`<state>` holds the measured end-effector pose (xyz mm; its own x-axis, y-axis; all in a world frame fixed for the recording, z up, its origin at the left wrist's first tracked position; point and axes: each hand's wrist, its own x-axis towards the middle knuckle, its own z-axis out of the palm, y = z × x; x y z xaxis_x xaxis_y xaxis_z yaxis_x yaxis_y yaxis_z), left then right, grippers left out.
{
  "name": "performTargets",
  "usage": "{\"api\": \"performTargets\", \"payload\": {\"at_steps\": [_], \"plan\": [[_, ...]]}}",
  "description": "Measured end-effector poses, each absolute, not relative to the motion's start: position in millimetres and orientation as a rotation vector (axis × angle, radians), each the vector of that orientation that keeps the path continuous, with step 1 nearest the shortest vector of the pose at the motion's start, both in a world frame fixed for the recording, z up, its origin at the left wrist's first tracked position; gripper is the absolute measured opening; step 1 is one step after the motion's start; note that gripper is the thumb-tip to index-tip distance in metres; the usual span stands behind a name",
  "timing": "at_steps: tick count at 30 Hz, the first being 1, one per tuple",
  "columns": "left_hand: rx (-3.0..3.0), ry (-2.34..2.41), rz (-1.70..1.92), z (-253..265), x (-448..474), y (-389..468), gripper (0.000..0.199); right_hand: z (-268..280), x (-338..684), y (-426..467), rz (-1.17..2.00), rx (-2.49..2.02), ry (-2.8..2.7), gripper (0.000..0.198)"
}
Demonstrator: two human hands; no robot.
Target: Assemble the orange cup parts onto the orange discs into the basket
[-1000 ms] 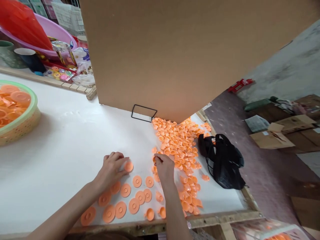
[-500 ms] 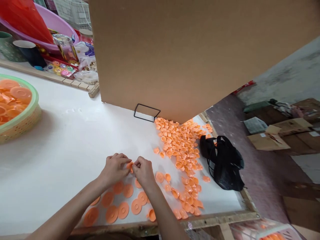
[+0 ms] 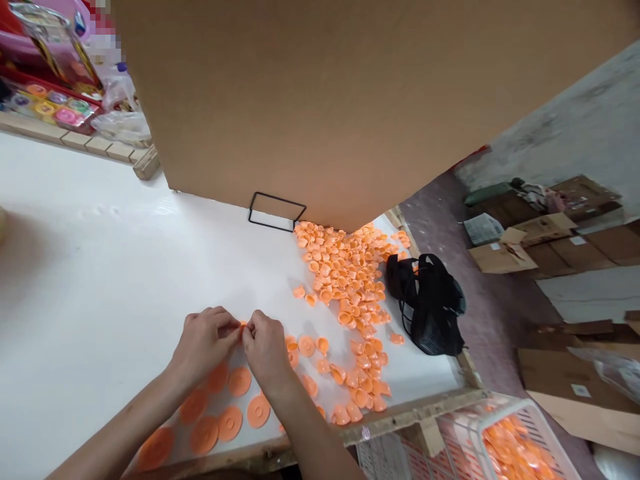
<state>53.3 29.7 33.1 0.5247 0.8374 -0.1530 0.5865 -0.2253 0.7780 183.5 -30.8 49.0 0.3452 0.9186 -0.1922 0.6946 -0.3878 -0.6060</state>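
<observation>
Both of my hands meet over the white tabletop [image 3: 210, 267], near its front. Between the fingertips of my left hand [image 3: 203, 341] and my right hand [image 3: 265, 348] is a small orange plastic piece [image 3: 243, 324], pinched from both sides. Fingers cover most of it, so its shape is hard to make out. Flat round orange toy saucers [image 3: 230, 423] lie spread beneath my wrists and forearms. To the right of my right hand stretches a loose heap of small orange toy cups [image 3: 345, 267], some of them tipped on their sides.
A large cardboard box [image 3: 300, 100] rises behind the heap, with a black wire frame [image 3: 277, 212] at its base. On the table's right side lies a black bag [image 3: 430, 307]. Below the wooden edge [image 3: 415, 413] a crate [image 3: 545, 427] holds orange pieces. Cartons [image 3: 575, 380] stand on the floor.
My view has swung right, so the green basket has nearly left the picture and the crate shows more. My hands have drawn closer together around the small orange piece, which is now more hidden.
</observation>
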Motion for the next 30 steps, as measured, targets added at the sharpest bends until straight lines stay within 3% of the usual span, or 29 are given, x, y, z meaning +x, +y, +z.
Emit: {"api": "performTargets", "payload": {"at_steps": [7, 13, 18, 21, 24, 27, 30], "plan": [[2.011, 1.219, 0.199, 46, 63, 31, 0.023, 42, 173, -32, 0.605, -2.243, -1.438, 0.013], [1.992, 1.418, 0.084, 53, 49, 43, 0.024, 60, 220, -48, 0.855, -1.973, -1.247, 0.009], [2.292, 1.563, 0.320, 54, 24, 50, 0.023, 63, 270, -84, 0.708, -2.132, -1.378, 0.028], [2.538, 1.248, 0.454, 52, 40, 28, 0.027, 53, 272, -91, 0.590, -2.159, -1.408, 0.026], [2.558, 0.792, 0.333, 45, 69, 2, 0.021, 51, 261, -90, 0.621, -2.126, -1.260, 0.022], [2.448, 0.741, 0.275, 34, 87, -8, 0.012, 54, 248, -88, 0.793, -2.134, -1.080, 0.010], [2.369, 0.765, 0.337, 24, 88, -5, 0.005, 49, 237, -84, 0.850, -2.172, -1.025, 0.010]]}}
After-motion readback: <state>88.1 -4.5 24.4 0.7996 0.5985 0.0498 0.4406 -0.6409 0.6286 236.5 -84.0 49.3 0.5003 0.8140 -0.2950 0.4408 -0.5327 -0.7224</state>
